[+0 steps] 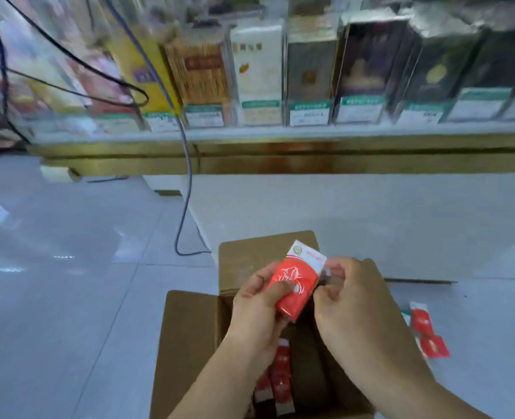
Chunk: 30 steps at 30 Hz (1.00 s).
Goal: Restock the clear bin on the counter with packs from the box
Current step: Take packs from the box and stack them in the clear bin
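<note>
Left hand [257, 303]: It holds the pack. The thumb lies on the red front and the fingers curl round the back.
Right hand [351, 294]: Its fingers are curled in, and the tips pinch the right edge of the same pack, near the top.
Pack [297, 278]: It is red with a white top and is tilted, with the top leaning to the upper right. It is held up over the open box, in the lower middle of the frame.
Box [189, 334]: It is brown cardboard with the flaps open. It sits on the floor at the bottom middle of the frame.
Packs in the box [280, 373]: A few more red ones stand on end on the left side, under the left arm.
Loose packs [425, 331]: Some red ones lie on the floor just right of the box, at the lower right.
Clear bins [310, 71]: They stand in a row across the top of the frame, each with other packs inside. They are blurry, and I cannot tell which one is to be filled.
Price tags [309, 113]: These small white and green cards are on the fronts of the bins.
Table [280, 163]: It has a gold-brown edge under the bins.
Floor [68, 297]: It has pale, shiny tiles.
Blue cord [186, 192]: It hangs down from the top, past the table edge, and curls on the floor left of the box.
Black cords [68, 55]: They loop across the upper left.
</note>
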### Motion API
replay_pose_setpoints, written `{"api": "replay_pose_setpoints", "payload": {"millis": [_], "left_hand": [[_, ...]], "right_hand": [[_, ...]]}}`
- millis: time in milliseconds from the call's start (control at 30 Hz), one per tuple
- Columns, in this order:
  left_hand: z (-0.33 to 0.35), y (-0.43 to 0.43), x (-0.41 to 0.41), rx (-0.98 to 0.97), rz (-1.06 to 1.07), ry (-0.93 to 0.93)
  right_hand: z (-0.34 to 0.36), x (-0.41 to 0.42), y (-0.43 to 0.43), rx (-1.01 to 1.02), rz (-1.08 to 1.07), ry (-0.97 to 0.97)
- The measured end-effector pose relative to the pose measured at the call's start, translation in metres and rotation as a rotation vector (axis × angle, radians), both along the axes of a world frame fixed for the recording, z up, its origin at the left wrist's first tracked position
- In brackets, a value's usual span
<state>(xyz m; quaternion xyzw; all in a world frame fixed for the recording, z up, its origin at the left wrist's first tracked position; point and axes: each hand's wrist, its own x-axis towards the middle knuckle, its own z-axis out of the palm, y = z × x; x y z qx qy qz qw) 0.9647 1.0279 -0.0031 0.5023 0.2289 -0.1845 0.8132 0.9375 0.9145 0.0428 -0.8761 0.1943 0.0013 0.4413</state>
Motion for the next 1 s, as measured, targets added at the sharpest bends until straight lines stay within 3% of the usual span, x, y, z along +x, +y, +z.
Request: {"api": "replay_pose_setpoints", "payload": {"millis": [100, 233, 300, 433, 533, 700, 867, 1000], "left_hand": [[0.081, -0.008, 0.014, -0.059, 0.020, -0.160], [0.198, -0.017, 0.020, -0.102, 0.017, -0.397], [0.254, -0.018, 0.016, -0.069, -0.038, -0.507], [0.353, -0.020, 0.003, 0.019, -0.137, -0.678], [0.416, -0.026, -0.002, 0.051, -0.155, -0.746], [0.498, -0.040, -0.005, 0.075, -0.121, -0.747], [0.542, -0.047, 0.002, 0.103, -0.136, -0.676], [0.559, -0.047, 0.019, 0.164, -0.230, -0.587]], "right_hand": [[0.070, 0.005, 0.004, -0.010, -0.051, -0.164], [0.182, 0.006, 0.001, 0.026, -0.012, -0.530], [0.228, 0.005, -0.008, -0.052, 0.032, -0.703], [0.317, -0.004, -0.024, -0.265, 0.174, -0.838], [0.373, -0.016, -0.033, -0.461, 0.281, -0.867], [0.448, -0.028, -0.044, -0.605, 0.325, -0.874], [0.493, -0.024, -0.064, -0.697, 0.373, -0.781], [0.528, -0.009, -0.079, -0.700, 0.524, -0.593]]}}
